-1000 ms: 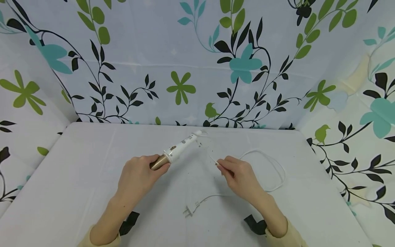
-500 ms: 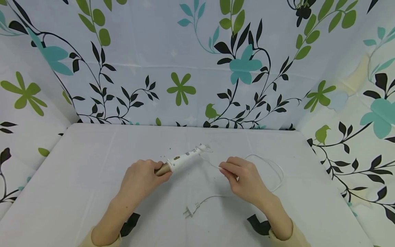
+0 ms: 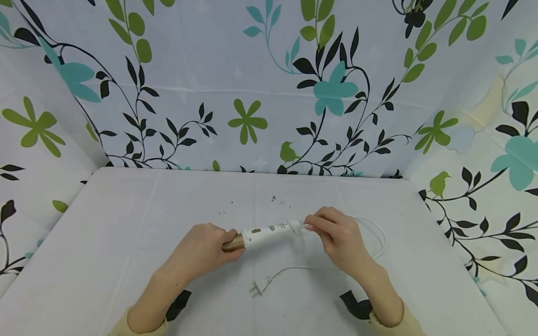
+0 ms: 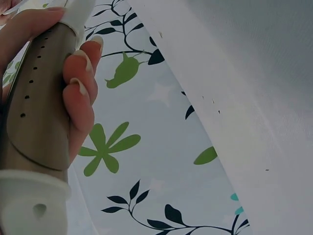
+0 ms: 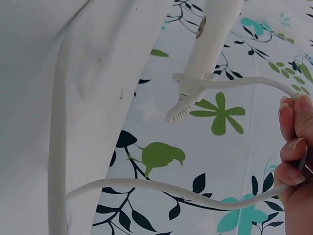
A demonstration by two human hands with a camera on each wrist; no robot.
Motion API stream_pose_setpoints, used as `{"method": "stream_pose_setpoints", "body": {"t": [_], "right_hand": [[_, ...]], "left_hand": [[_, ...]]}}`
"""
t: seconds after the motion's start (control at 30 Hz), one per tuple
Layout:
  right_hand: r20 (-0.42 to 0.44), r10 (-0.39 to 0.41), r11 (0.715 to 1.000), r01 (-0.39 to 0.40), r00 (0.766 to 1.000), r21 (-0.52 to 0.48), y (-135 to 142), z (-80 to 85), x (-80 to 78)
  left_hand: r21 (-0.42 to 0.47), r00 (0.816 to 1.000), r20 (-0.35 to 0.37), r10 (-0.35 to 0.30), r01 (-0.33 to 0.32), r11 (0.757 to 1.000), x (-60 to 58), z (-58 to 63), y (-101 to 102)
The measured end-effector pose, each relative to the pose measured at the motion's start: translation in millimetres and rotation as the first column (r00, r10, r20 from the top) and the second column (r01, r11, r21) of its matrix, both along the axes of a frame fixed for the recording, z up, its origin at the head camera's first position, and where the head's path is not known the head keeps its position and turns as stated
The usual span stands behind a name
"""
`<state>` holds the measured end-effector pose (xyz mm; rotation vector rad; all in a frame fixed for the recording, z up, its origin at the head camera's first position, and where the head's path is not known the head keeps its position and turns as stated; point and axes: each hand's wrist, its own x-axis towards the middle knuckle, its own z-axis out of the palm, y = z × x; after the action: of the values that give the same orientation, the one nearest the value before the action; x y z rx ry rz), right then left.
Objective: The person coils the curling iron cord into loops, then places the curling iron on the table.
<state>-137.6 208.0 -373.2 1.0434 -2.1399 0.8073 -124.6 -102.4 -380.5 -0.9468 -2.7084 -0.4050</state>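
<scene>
A white-handled curling iron point(image 3: 269, 234) with a gold-brown barrel is held slanted above the table, its cord end pointing right. My left hand point(image 3: 203, 249) grips the barrel; in the left wrist view its fingers curl round that barrel point(image 4: 41, 103), which has a row of small dark holes. A white power cord point(image 5: 142, 183) leaves the handle's end, and one turn of it lies around the handle just above the ribbed strain relief point(image 5: 181, 110). My right hand point(image 3: 342, 240) pinches the cord close beside that end, other fingers curled over it.
The cord loops to the right behind my right hand and runs back to a two-pin plug point(image 3: 260, 284) lying on the white table point(image 3: 105, 242). Small dark specks point(image 3: 274, 199) dot the tabletop. Leaf-patterned cloth point(image 3: 189, 60) rises behind and at both sides.
The curling iron has tipped down and right, its cord end swinging nearer to me. My left hand has moved slightly right. My right hand has come right up to the handle's end with the cord.
</scene>
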Motion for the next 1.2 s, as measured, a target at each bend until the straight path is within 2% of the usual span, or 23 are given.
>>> {"method": "stream_pose_setpoints", "body": {"t": [0.17,0.33,0.57,0.8,0.97,1.2], "right_hand": [[-0.002,0.033,0.999,-0.033,0.999,0.024,-2,-1.6,-0.2],[0.036,0.034,0.999,-0.034,0.999,-0.001,-2,-2.2,-0.1],[0.097,0.039,0.999,-0.039,0.995,0.005,-3,-3.9,-0.1],[0.12,-0.068,0.997,0.071,0.99,-0.019,2,-2.6,-1.9],[0.215,-0.081,0.995,0.093,0.973,-0.045,9,-2.4,-5.0],[0.366,-0.065,0.985,0.117,0.928,-0.124,19,-5.2,-12.0]], "left_hand": [[0.004,0.997,-0.008,-0.079,0.079,0.997,1.1,-2.3,3],[0.015,0.986,-0.016,-0.165,0.166,0.986,2.3,-3.0,6],[0.048,0.974,-0.045,-0.224,0.226,0.973,4.0,-1.5,8],[0.056,0.952,-0.099,-0.288,0.295,0.954,4.8,0.5,8],[0.088,0.933,-0.14,-0.332,0.346,0.934,6.5,5.5,9],[0.185,0.894,-0.272,-0.355,0.411,0.893,7.4,9.5,7]]}}
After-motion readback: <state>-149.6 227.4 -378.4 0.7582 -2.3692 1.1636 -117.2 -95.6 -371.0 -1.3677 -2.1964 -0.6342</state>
